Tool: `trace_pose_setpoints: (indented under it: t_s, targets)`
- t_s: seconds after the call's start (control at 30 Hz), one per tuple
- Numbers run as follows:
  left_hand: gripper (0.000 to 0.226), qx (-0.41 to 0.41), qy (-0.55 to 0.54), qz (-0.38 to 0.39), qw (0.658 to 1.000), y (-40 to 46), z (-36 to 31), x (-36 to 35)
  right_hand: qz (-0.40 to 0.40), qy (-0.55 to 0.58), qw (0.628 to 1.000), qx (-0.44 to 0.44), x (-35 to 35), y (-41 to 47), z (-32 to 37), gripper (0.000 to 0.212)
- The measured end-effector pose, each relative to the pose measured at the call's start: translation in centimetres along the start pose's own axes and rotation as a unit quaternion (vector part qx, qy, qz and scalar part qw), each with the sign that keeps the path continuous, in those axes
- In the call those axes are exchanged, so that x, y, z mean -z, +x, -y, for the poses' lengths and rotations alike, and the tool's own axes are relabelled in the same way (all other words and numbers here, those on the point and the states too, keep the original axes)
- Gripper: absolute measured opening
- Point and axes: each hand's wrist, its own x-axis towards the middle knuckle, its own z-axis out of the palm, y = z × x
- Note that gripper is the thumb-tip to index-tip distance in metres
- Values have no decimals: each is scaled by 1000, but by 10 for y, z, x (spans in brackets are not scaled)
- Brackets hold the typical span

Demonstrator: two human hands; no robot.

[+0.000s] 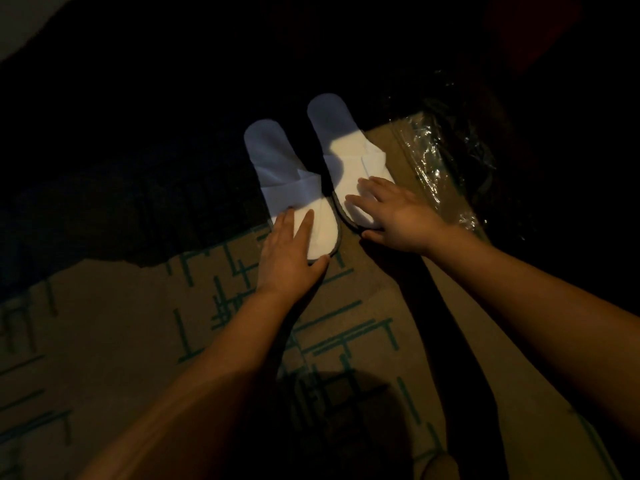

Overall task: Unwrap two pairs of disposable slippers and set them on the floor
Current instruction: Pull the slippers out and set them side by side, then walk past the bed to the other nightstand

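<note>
Two white disposable slippers lie side by side on the floor, heels pointing away from me. My left hand rests flat on the toe end of the left slipper, fingers straight, thumb at its edge. On the toe end of the right slipper lies my right hand, fingers spread, thumb by the sole's rim. A crumpled clear plastic wrapper lies just right of the slippers. No second pair is visible in the dim light.
Flattened brown cardboard with green printing covers the floor under my arms. The floor beyond and to the left of the slippers is in deep shadow. A dark gap runs between cardboard pieces.
</note>
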Motion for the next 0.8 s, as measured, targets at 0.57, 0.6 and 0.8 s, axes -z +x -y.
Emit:
trace_pose_setpoints:
  t_s: [0.57, 0.6, 0.8]
  targets:
    - [35, 163, -109, 106, 975, -205, -77, 259, 69, 162, 969, -172, 214, -211, 149, 39]
    - [34, 166, -119, 104, 973, -224, -85, 283, 69, 164, 969, -172, 236, -226, 162, 37]
    - [36, 220, -162, 64, 960, -339, -126, 423, 72, 208, 961, -168, 388, -312, 238, 30]
